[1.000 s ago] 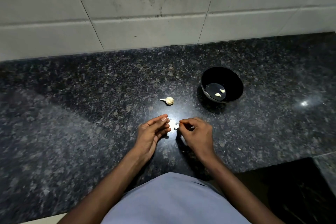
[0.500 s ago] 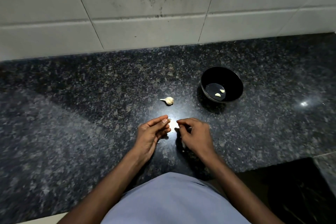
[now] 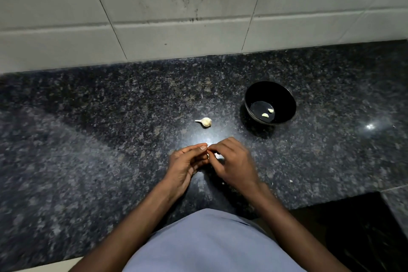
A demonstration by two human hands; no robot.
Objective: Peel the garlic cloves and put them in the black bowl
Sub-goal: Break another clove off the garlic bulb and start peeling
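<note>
Head view, looking down: the left hand [image 3: 185, 166] and the right hand [image 3: 234, 164] meet fingertip to fingertip just above the near middle of the counter [image 3: 88, 150]. Both have their fingers curled inward around a small pale garlic clove [image 3: 218, 156], of which only a sliver shows between them; the left thumb and forefinger pinch at its top while the right hand's bent fingers close over it from the other side. The right hand is slightly blurred.

Beyond the hands, toward the back wall, a garlic piece [image 3: 205, 122] with a thin stalk pointing left lies alone on the stone, apart from everything else. To its right, nearer the counter's right end, stands the black bowl [image 3: 284, 97], upright, with two peeled cloves [image 3: 267, 112] lying side by side on its bottom. A few tiny white flecks [image 3: 291, 181] sit on the stone close to the front edge, right of the right wrist.

The counter is dark speckled granite, polished enough to throw a bright glare patch just past the fingers and a smaller glint near the right edge. Its front edge steps back at the right, over a dark recess. Behind it rises a wall of large pale tiles [image 3: 66, 6], streaked with dark grime near the top centre. A light blue garment [image 3: 205, 243] fills the bottom of the view.
</note>
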